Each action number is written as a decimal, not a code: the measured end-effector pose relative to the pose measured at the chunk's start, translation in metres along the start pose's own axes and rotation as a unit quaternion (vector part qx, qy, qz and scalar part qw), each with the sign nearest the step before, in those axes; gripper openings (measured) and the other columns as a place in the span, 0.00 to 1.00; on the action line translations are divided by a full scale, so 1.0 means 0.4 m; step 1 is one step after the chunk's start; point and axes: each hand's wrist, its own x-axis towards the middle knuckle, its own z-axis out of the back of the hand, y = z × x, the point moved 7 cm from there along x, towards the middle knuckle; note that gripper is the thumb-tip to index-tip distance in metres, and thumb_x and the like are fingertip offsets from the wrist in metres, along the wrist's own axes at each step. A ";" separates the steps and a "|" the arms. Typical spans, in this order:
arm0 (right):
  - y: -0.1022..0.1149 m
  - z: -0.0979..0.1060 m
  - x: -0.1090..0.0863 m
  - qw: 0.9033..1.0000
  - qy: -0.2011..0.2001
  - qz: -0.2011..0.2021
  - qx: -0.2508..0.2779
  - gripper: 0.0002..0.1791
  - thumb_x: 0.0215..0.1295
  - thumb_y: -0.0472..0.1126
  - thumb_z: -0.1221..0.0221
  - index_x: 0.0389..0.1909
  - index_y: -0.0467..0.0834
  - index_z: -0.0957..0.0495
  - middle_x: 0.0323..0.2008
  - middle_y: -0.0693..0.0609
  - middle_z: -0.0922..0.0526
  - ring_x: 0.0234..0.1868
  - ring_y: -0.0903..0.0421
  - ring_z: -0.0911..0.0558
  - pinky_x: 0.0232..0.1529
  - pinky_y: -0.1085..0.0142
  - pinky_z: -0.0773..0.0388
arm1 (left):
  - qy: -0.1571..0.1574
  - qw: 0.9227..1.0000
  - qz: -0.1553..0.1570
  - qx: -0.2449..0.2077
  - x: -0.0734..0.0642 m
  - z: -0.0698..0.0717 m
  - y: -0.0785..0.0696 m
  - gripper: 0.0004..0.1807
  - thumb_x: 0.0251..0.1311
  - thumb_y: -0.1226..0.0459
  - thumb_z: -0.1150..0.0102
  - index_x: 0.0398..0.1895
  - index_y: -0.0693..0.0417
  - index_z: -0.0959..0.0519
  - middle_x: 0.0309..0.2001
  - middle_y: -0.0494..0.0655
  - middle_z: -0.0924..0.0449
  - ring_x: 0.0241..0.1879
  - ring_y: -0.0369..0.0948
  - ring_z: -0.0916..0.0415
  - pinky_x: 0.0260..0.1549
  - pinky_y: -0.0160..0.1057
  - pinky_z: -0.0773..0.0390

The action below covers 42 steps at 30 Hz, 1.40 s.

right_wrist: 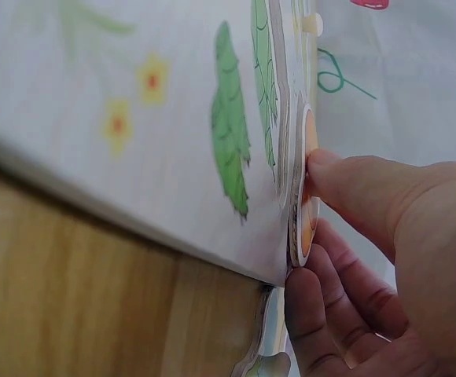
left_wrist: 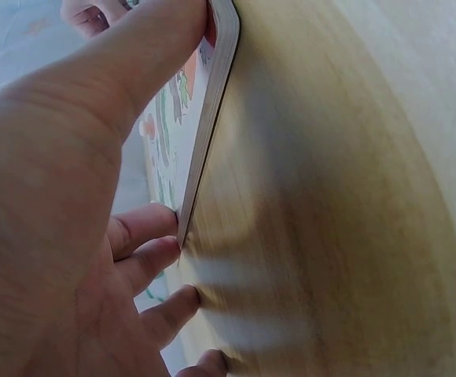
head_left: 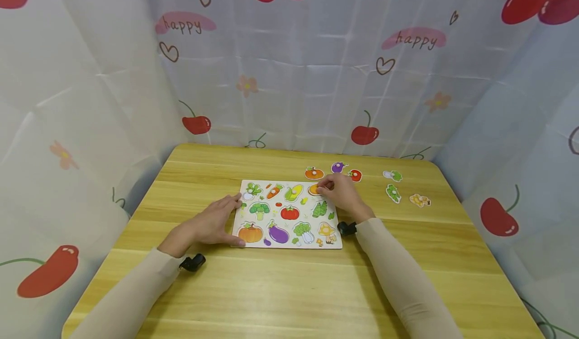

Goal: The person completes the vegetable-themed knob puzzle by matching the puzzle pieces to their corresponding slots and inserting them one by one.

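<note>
The right hand (head_left: 340, 193) has its thumb and fingers closed together on an orange piece (head_left: 313, 190), which sits at the far right corner of the puzzle board (head_left: 274, 213). In the right wrist view, the thumb presses the piece's orange face while a fingertip lies by its lower rim. The left hand (head_left: 211, 222) is spread wide, thumb at the board's near left corner and other fingertips along the left edge, flat on the worktop (head_left: 285, 294). Pumpkin (head_left: 310, 175), eggplant (head_left: 336, 167) and tomato (head_left: 357, 176) pieces lie just beyond the right hand.
</note>
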 end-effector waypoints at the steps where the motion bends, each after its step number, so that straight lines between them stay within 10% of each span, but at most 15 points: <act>1: 0.001 0.000 0.000 1.000 0.000 0.002 0.000 0.07 0.80 0.42 0.24 0.51 0.43 0.04 0.45 0.47 0.06 0.46 0.50 0.14 0.51 0.61 0.16 | -0.001 1.000 -0.001 0.001 0.000 0.001 0.000 0.66 0.60 0.37 0.12 0.87 0.68 0.35 0.95 0.67 0.49 0.93 0.75 0.50 0.90 0.77 0.45; 42: -0.001 -0.010 -0.001 0.999 0.021 -0.035 -0.009 0.09 0.80 0.42 0.25 0.54 0.44 0.04 0.45 0.46 0.09 0.46 0.50 0.17 0.45 0.65 0.18 | 0.003 1.000 0.001 -0.001 -0.001 -0.004 0.006 0.66 0.60 0.37 0.12 0.88 0.68 0.35 0.96 0.66 0.50 0.93 0.74 0.51 0.91 0.76 0.45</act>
